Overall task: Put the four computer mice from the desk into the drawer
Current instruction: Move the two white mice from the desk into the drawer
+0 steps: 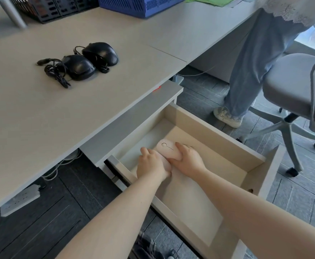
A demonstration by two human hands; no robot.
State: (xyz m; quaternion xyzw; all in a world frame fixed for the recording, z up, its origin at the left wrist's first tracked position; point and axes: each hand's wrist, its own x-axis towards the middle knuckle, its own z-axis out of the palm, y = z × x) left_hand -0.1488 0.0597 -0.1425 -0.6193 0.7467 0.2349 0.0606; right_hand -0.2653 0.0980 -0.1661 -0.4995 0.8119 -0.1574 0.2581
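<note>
Two black wired mice lie side by side on the grey desk (40, 113), one nearer (80, 67) and one behind it (101, 52), their cables bundled to the left. Below the desk edge the pale wooden drawer (218, 139) stands pulled out. Both my hands are inside it. My right hand (187, 157) grips a pale pink mouse (169, 149) resting on the drawer floor. My left hand (152, 165) covers a second pale pink mouse (167, 165), of which only an edge shows under the palm.
A grey swivel chair (298, 90) stands to the right of the drawer, and a person in jeans (250, 68) stands beside it. A blue crate (141, 5) and a black crate (48, 8) sit at the desk's back. A power strip (20, 200) hangs under the desk.
</note>
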